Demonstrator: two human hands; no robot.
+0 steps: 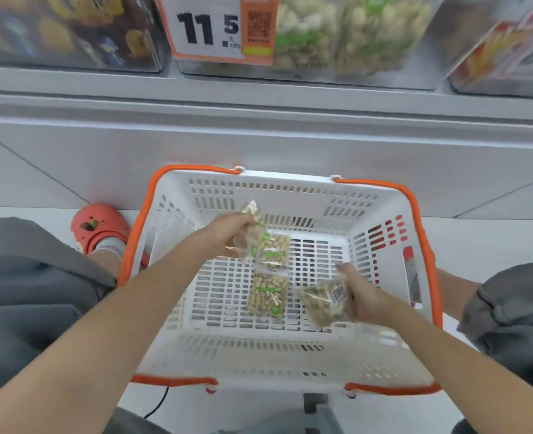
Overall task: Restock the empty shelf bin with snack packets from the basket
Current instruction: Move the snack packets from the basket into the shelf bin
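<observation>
An orange clog [98, 225] stands left of the white basket [368, 368]. Far above, a price card [218, 28] fronts the peanut-filled bin [353, 36]. The left hand [230, 230] grips one clear peanut packet [252, 214], the right hand [363, 296] grips another [324, 303]; two packets [268, 294] lie on the basket floor.

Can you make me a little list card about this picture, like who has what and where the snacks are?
place: shop aisle, in front of a shelf of clear bins
basket: white with orange handles, on the floor
left hand: grips peanut packets over the basket
right hand: grips one peanut packet
loose in basket: one packet flat on the bottom, another beside the left hand
shelf bin: already holds similar packets
price tag: reads 11.5
shoe: red clog, left of the basket
</observation>
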